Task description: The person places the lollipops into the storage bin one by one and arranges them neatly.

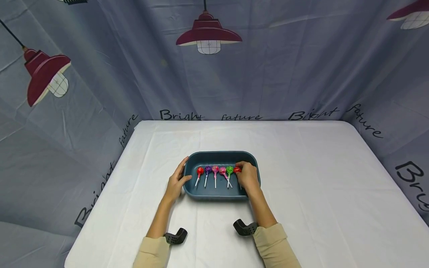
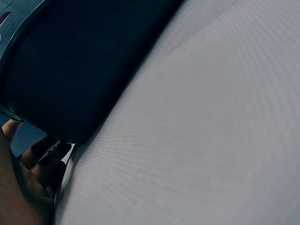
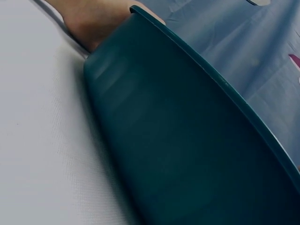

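Note:
A dark teal tray [image 1: 218,195] holds a row of lollipops: a red one [image 1: 200,170] at the left, then a purple one [image 1: 208,169], two pink ones [image 1: 215,169] and a green one [image 1: 229,170]. My left hand [image 1: 175,183] grips the tray's left end, thumb at the rim and fingers along the outer side. Over the tray's right end, my right hand [image 1: 248,175] pinches another red lollipop [image 1: 237,169], mostly covered by the fingers. The tray's outer wall [image 3: 178,122] fills much of the right wrist view, where the lollipops are hidden.
White cloth [image 1: 318,186] covers the table around the tray. A grey-blue curtain [image 1: 288,67] with printed lamps and lettering hangs behind and at both sides. Each wrist wears a black camera mount [image 1: 176,236].

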A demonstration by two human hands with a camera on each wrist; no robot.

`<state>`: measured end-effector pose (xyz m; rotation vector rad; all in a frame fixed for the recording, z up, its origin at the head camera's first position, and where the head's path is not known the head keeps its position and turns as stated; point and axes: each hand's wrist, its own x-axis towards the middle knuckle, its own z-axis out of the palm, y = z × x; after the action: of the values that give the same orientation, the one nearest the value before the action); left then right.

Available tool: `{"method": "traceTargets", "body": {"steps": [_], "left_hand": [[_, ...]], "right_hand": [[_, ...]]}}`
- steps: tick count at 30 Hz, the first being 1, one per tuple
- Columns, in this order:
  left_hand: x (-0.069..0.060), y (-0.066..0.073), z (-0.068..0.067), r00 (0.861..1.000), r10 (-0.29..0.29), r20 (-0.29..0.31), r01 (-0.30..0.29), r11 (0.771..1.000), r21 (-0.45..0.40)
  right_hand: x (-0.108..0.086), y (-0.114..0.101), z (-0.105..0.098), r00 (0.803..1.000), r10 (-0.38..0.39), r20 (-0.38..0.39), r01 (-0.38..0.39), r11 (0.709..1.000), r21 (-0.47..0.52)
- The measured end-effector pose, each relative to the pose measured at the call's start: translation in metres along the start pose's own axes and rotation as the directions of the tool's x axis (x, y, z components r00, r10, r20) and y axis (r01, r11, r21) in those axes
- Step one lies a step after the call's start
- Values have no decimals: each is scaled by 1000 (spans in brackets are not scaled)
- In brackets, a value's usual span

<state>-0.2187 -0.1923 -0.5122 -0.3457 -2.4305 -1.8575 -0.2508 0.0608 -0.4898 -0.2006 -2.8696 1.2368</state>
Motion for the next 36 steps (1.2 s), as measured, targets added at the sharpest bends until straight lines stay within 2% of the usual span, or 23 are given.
{"method": "traceTargets", "body": {"steps": [6,7,10,13,14,24,29,32,36], "left_hand": [[-1,1,0,1000,-11,-4,11,1000,-1],[0,-4,0,1000,-8,-10,8,1000,2],[0,-4,1,1000,-8,-11,8,1000,8],[0,-3,1,1000,-2,-9,2,1000,8],[-1,2,0,1000,-5,-2,5,1000,5],[-2,3,2,1000,0,4,0,1000,0],[-2,3,2,1000,-6,3,6,1000,4],[-2,4,2,1000,-12,1,12,1000,-7],[-1,7,0,1000,-15,-5,15,997,-77]], "right_hand": [[-2,0,1,999,-30,-14,30,999,-24],[-2,0,1,999,-38,-16,37,999,-27],[-3,-1,0,999,-45,-22,45,999,-30],[-3,0,0,999,-49,-25,48,999,-26],[-3,0,0,998,-49,-26,49,999,-25],[-7,1,-5,993,-105,-57,104,994,-36],[-8,-2,-12,992,-125,-24,124,991,-44],[-10,-5,-20,991,-129,24,129,991,-17],[-15,-9,-34,985,-157,77,155,987,33]]}}
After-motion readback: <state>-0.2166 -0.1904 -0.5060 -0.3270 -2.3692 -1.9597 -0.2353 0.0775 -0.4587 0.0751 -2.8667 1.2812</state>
